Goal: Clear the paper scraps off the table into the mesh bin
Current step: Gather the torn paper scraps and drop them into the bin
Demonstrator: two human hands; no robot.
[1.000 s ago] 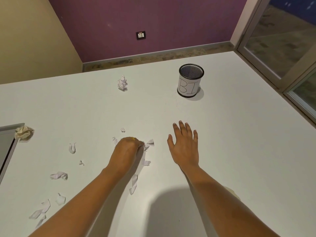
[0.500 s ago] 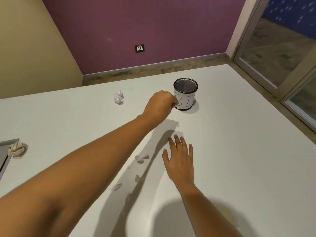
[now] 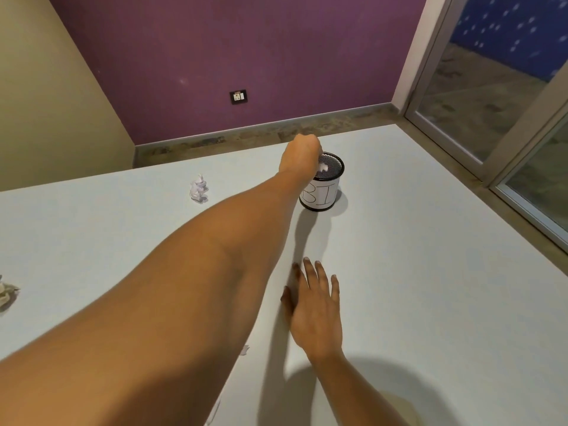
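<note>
The black mesh bin [image 3: 325, 195], wrapped in a white label with letters on it, stands on the white table [image 3: 430, 272] at the far middle. My left hand [image 3: 302, 153] hangs over the bin's left rim with fingers bunched downward. White paper scraps [image 3: 323, 170] show just under its fingertips, inside the bin's mouth. My right hand [image 3: 316, 309] lies flat on the table, fingers spread, nearer to me. My left forearm hides much of the near table. A small scrap [image 3: 245, 350] peeks out beside the arm.
A crumpled white paper ball [image 3: 199, 187] sits left of the bin. A crumpled beige wad [image 3: 6, 292] lies at the table's left edge. The table's far edge runs just behind the bin, and a glass door frame [image 3: 491, 142] stands to the right.
My left hand picked scraps off the near table, carried them forward and now sits over the bin's mouth. My right hand stayed flat on the table.
</note>
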